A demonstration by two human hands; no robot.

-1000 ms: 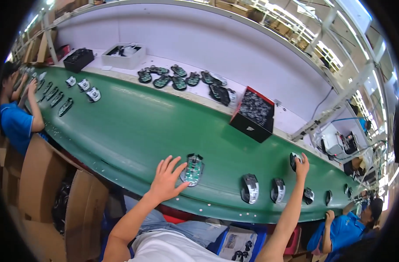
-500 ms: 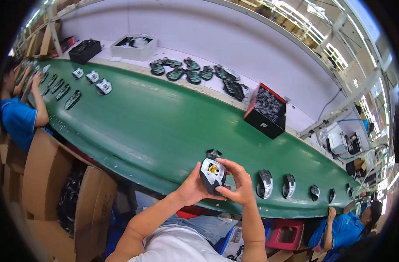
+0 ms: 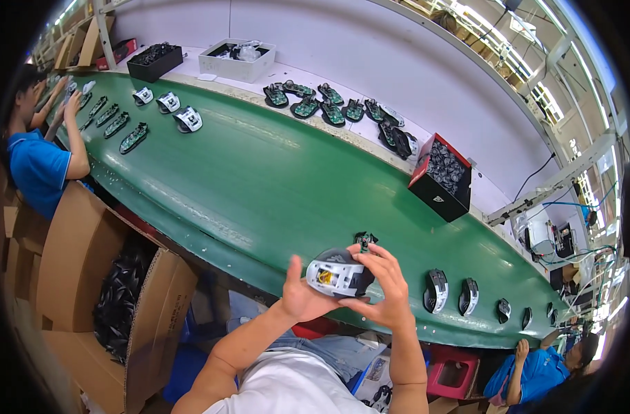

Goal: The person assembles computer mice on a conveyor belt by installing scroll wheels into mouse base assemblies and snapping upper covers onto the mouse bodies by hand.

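A computer mouse shell (image 3: 339, 279), silver and black with a yellow part in its opening, is held above the near side of the green belt. My right hand (image 3: 391, 293) grips its right end, fingers over the far edge and thumb at the near edge. Beneath the shell's left part lies my left hand (image 3: 301, 297), open, with its thumb raised apart from the shell and its fingers partly hidden under it. Just beyond my right fingers, a small dark part with green on it (image 3: 364, 238) sits on the belt, partly covered.
The green belt (image 3: 260, 179) carries mouse shells (image 3: 435, 291) at right and circuit boards (image 3: 133, 138) at left. On the back ledge are mouse bases with boards (image 3: 306, 106) and a black box (image 3: 432, 190) of small parts. A cardboard carton (image 3: 146, 324) stands lower left; co-workers sit at both ends.
The shell has turned from upright to lying sideways, its yellow part now toward the left. My left thumb has come off it. The whole view has shifted slightly.
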